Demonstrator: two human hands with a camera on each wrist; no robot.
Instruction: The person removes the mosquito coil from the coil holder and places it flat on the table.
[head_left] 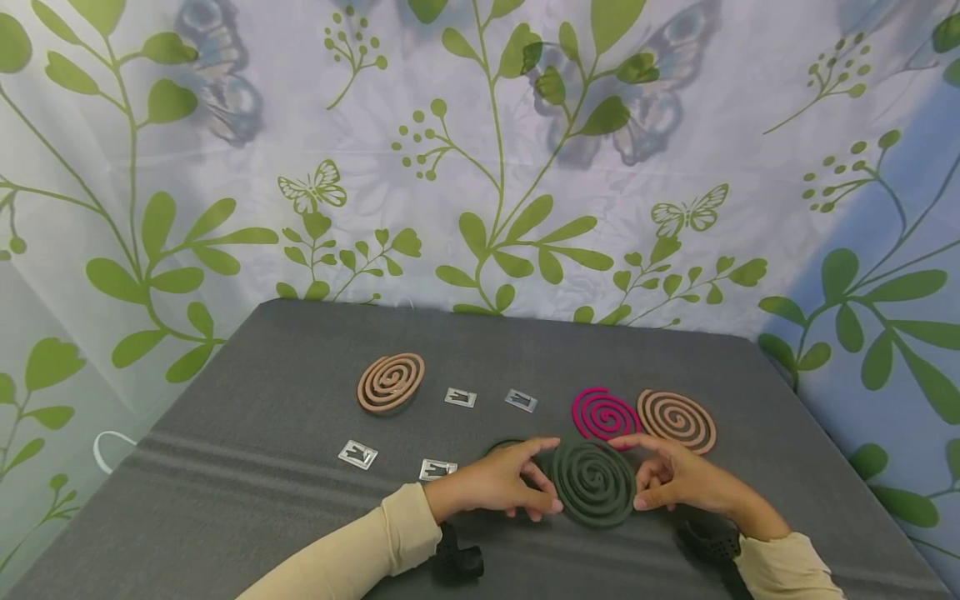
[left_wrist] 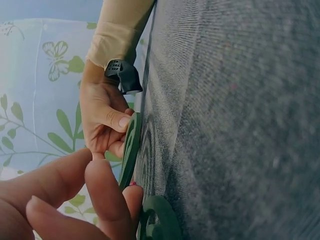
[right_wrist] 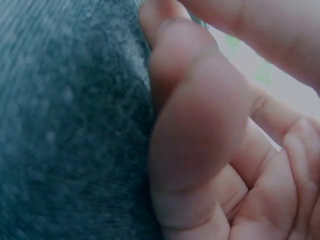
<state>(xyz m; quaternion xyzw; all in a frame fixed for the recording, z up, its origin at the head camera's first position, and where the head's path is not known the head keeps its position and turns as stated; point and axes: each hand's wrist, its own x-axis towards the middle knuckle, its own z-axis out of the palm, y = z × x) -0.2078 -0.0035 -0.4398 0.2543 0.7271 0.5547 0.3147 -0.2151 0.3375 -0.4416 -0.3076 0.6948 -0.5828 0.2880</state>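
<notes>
A dark green mosquito coil (head_left: 592,483), its turns close together, is between my two hands near the table's front. My right hand (head_left: 682,477) grips its right edge; in the left wrist view the thumb and fingers hold the coil (left_wrist: 131,150) tilted on edge, just off the cloth. On the left edge, my left hand (head_left: 502,479) has thumb and index fingertips against the coil. A second green coil (left_wrist: 160,220) lies on the table, mostly hidden behind the left hand in the head view. Blurred fingers (right_wrist: 200,120) fill the right wrist view, hiding the coil there.
A pink coil (head_left: 603,412) and a tan coil (head_left: 677,421) lie beyond the right hand. Another tan coil (head_left: 391,382) is at the back left. Several small metal stands, including one stand (head_left: 357,454), lie flat on the grey table (head_left: 225,500). A patterned curtain (head_left: 420,192) hangs behind.
</notes>
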